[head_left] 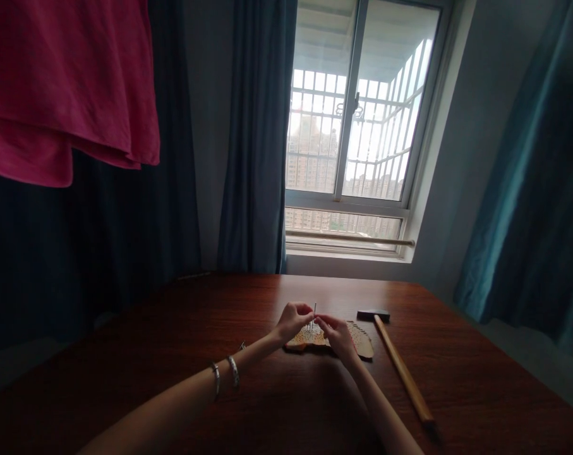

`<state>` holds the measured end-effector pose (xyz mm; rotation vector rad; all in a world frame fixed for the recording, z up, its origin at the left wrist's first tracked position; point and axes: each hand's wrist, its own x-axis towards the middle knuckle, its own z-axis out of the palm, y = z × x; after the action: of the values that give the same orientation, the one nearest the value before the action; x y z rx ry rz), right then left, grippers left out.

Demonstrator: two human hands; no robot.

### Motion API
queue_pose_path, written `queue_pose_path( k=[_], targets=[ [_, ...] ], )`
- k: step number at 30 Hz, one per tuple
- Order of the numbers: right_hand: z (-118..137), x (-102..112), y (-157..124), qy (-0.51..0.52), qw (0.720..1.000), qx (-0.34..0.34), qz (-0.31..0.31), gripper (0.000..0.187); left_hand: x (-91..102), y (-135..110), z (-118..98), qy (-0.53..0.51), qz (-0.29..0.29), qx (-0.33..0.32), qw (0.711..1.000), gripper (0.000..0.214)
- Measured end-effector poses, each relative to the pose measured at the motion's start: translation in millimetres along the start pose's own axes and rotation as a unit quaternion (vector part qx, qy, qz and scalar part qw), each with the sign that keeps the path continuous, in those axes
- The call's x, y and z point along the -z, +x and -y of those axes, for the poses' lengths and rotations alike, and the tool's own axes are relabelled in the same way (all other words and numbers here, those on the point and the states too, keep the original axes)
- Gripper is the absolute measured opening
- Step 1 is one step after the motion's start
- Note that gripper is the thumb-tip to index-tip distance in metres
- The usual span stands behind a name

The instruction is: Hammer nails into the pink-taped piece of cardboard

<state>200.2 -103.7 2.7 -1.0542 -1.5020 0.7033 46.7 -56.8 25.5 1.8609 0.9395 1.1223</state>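
A thin metal nail (315, 308) stands upright between my two hands. My left hand (294, 319), closed in a pinch, has its fingertips at the nail from the left. From the right, my right hand (337, 332) also pinches at it, fingers closed. Beneath both hands lies a flat wooden board (366, 349) with an irregular edge and a speckled, pitted top. Several other thin nails rise from the board just below my fingertips. My right hand and wrist hide part of the board's middle.
A hammer (403, 368) with a dark head and wooden handle lies right of the board on the brown table (248, 417). Pink cloth (68, 82) hangs at upper left. Beyond the table are blue curtains (258, 139) and a window (338, 201).
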Motion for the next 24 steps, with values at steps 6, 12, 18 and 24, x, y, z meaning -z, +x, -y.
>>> queue_pose_path(
  k=[6, 12, 18, 24],
  targets=[
    [0.8, -0.6, 1.0, -0.001, 0.999, -0.007, -0.032, 0.033, -7.2, -1.0, -3.5, -0.010, -0.001, 0.011, 1.000, 0.026],
    [-0.2, 1.1, 2.1, -0.002, 0.998, -0.004, -0.056, 0.035, -11.7, 0.8, -3.5, -0.018, -0.006, 0.026, 0.999, 0.025],
    [-1.5, 2.5, 2.6, -0.024, 0.998, 0.008, -0.062, 0.030, -11.7, 0.5, -9.7, -0.010, 0.016, 0.011, 1.000, 0.026],
    [-15.1, 4.9, 6.1, 0.011, 0.997, -0.018, -0.077, 0.032, 14.8, 20.3, 10.9, -0.001, -0.121, -0.015, 0.993, 0.024]
  ],
)
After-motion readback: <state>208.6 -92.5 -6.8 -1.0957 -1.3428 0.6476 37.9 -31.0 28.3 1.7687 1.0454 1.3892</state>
